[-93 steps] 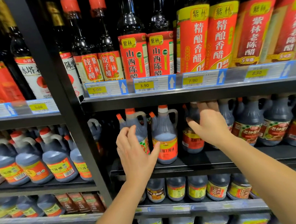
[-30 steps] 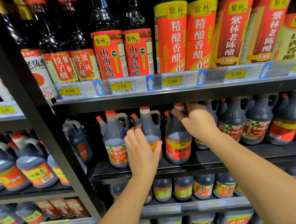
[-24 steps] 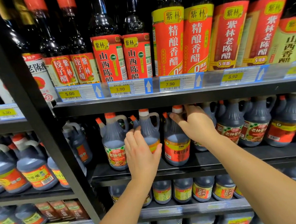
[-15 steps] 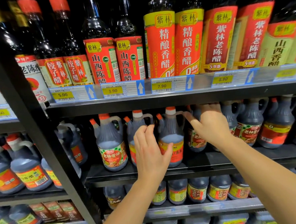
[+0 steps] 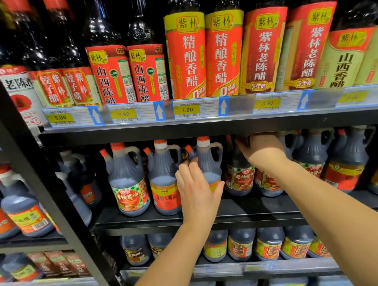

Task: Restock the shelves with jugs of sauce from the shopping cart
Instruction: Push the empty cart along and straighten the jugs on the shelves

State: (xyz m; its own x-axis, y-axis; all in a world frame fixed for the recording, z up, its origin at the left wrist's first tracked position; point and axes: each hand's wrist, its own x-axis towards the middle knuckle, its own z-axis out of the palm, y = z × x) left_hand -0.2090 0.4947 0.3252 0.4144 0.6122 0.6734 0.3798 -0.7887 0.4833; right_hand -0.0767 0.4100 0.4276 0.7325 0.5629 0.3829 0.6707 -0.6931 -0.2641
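The left hand (image 5: 196, 191) lies flat and open against a dark plastic sauce jug with an orange cap (image 5: 208, 163) on the black middle shelf (image 5: 243, 214), steadying it (probably squaring the row). The right hand (image 5: 261, 151) reaches among the neighbouring jugs; I cannot tell its grip.

Both bare forearms reach up and forward from the bottom of the view. The left hand (image 5: 197, 191) is raised with its back to the camera, fingers together and pointing up, thumb splayed to the right, loose and not clamped on anything. The right hand (image 5: 261, 151) is higher and further in, wrist bent, fingers curled away out of sight, so that grip is hard to call.
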